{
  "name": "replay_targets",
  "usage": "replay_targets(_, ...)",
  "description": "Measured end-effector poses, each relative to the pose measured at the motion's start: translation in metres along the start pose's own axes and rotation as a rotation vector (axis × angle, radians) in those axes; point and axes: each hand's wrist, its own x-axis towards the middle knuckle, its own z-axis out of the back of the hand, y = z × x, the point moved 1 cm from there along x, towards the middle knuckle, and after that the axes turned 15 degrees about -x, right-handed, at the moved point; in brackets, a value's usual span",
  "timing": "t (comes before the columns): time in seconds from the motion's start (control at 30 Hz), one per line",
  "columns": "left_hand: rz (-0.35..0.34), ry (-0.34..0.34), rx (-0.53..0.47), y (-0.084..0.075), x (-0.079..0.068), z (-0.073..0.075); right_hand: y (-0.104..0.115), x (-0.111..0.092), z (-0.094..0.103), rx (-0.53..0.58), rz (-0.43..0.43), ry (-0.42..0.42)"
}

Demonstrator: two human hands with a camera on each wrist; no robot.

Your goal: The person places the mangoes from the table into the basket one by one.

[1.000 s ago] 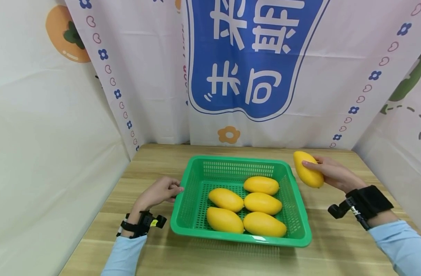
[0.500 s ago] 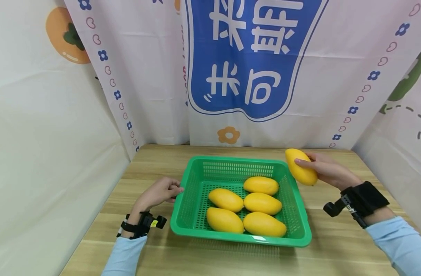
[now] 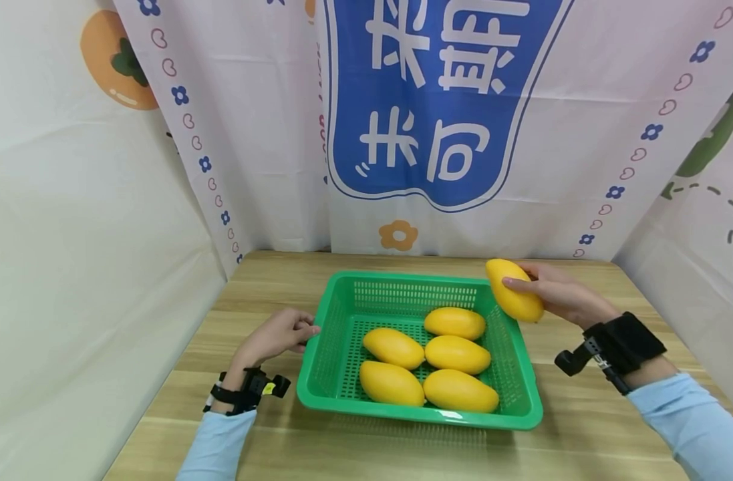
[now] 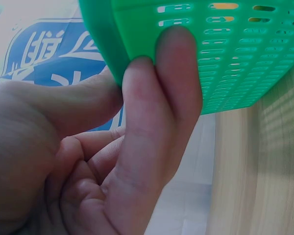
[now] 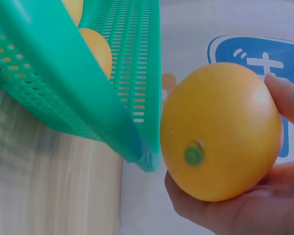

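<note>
A green plastic basket [image 3: 419, 419] with slotted walls stands on the wooden table. Several yellow mangoes lie in its middle and right part, one mango [image 3: 392, 347] at the left of the group. My left hand [image 3: 280, 332] pinches the basket's left rim; in the left wrist view the thumb is on one side and two fingers [image 4: 149, 112] press the slotted wall. My right hand [image 3: 561, 292] grips another mango [image 3: 514, 292], held tilted over the basket's back right corner. In the right wrist view this mango [image 5: 220, 132] shows its green stem end, beside the basket rim.
The wooden table [image 3: 222, 361] extends around the basket on all sides. A white printed cloth [image 3: 282, 167] with a blue sign hangs right behind the table's back edge, and white cloth walls rise at left and right.
My right hand has moved left with the mango, from beside the basket to over its back right corner. The left hand and the basket have stayed in place.
</note>
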Motion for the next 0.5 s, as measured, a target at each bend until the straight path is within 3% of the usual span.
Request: replay_targets(0.5,0.001,0.002,-0.008,0.000,0.000,0.000,0.015,0.013,-0.007,-0.059,0.023,0.023)
